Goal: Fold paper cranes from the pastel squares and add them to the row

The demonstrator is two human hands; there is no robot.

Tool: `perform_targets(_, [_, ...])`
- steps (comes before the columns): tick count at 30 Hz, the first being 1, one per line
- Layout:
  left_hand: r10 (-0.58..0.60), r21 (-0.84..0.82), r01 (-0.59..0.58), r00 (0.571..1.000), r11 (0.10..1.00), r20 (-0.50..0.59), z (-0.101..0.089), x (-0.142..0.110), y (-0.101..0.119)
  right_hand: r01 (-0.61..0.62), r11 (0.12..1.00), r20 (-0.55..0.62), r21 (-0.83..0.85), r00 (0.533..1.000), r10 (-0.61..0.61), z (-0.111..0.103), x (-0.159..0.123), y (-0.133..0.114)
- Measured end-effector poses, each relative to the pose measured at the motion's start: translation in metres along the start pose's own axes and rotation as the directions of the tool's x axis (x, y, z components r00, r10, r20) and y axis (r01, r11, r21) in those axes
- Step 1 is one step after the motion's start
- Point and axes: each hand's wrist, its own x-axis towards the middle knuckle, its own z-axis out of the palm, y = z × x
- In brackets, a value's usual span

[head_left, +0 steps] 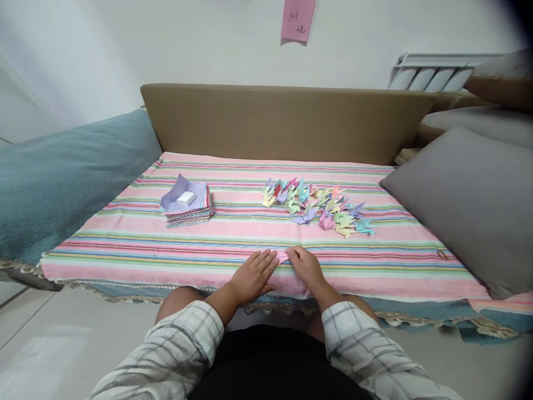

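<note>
A small piece of folded pink paper (282,256) lies on the striped cloth near the front edge, partly hidden by my hands. My left hand (255,273) rests flat over its left side, fingers stretched out and thumb apart. At its right end, my right hand (306,269) pinches the paper between thumb and curled fingers. Beyond my hands, several folded paper cranes (310,213) in many colours sit in a loose cluster. Farther left is a stack of coloured paper sheets (189,217), its top purple sheet curling up under a small white block (186,198).
The striped cloth (233,233) covers a seat with a brown backrest (287,122). A blue-green covered armrest (75,172) bounds the left, and a large grey cushion (462,205) the right. A small brownish ring-shaped item (442,255) lies beside the cushion. A pink note (297,21) hangs on the wall.
</note>
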Motion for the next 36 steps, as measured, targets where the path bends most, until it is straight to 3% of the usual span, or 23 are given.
perform_targets(11, [-0.009,0.007,0.009,1.000,1.000,-0.026,0.002,-0.002,0.001,-0.049,0.983,0.101,-0.178,0.993,0.068,-0.007,0.006,-0.003])
perform_targets(24, [-0.019,-0.001,0.019,1.000,1.000,-0.023,0.000,-0.002,0.003,-0.043,0.863,0.062,-0.504,0.994,0.086,0.002,0.001,-0.009])
perform_targets(31, [-0.029,-0.009,0.029,1.000,1.000,0.007,-0.002,-0.001,0.004,-0.048,0.864,0.027,-0.502,0.997,0.070,0.003,0.000,-0.007])
perform_targets(34, [-0.035,-0.013,0.036,0.999,0.999,0.010,-0.003,-0.001,0.004,-0.006,0.924,-0.075,-0.382,0.997,-0.025,0.003,-0.008,0.004])
perform_targets(36, [-0.040,-0.015,0.040,0.999,0.999,0.014,-0.004,-0.001,0.004,0.169,0.927,-0.142,-0.334,0.964,-0.227,0.004,-0.018,0.013])
